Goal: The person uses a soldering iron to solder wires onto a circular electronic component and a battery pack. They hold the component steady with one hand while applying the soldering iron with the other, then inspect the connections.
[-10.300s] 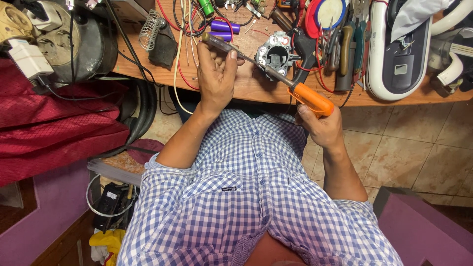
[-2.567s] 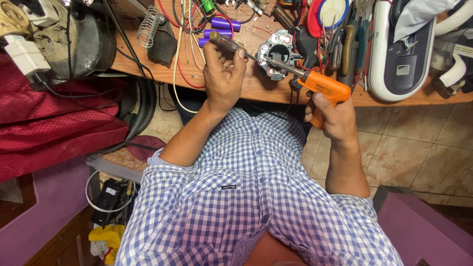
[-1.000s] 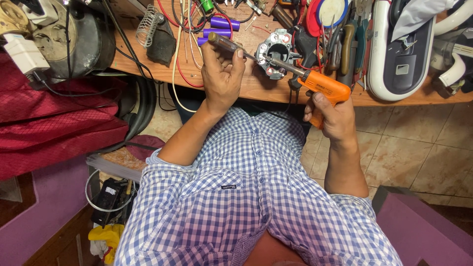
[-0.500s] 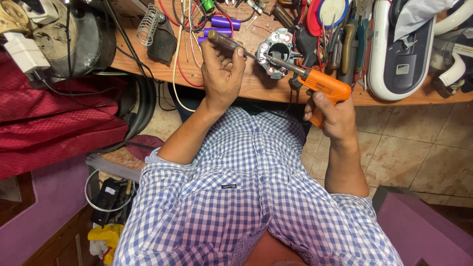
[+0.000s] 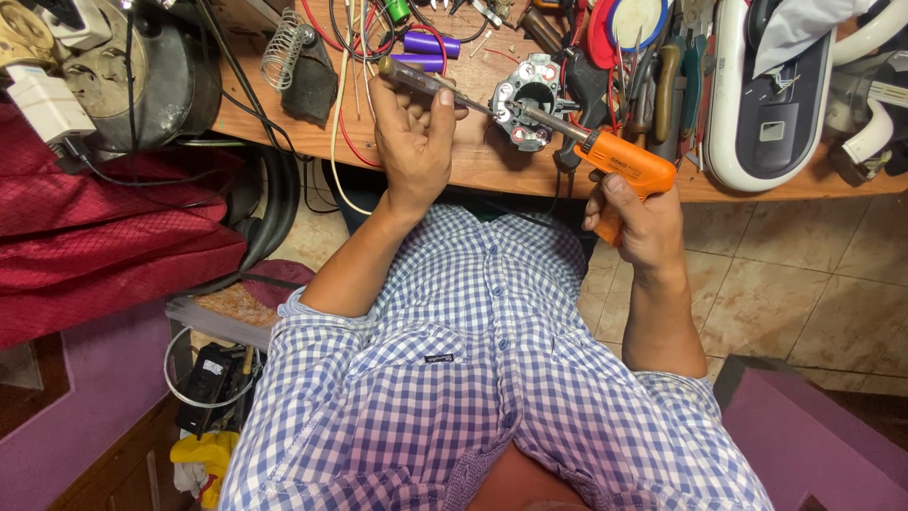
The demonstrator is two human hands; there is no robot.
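Near the desk (image 5: 492,170) front edge, the left hand (image 5: 413,142) grips a screwdriver (image 5: 430,83), its tip steadying the round metal part (image 5: 532,99) lying mid-desk; the right hand (image 5: 636,222) is clenched on the orange soldering gun (image 5: 619,163), its tip touching that part, seemingly to heat a joint.

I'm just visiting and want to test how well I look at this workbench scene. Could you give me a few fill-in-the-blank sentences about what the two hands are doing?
1. The right hand holds a soldering gun whose body is coloured ____.
2. The left hand holds a slim tool shaped like a ____.
3. Both tool tips meet at the round metal part, which lies on the ____ workbench.
4. The person's shirt has a blue and white ____ pattern.

Missing words: orange; screwdriver; wooden; checked
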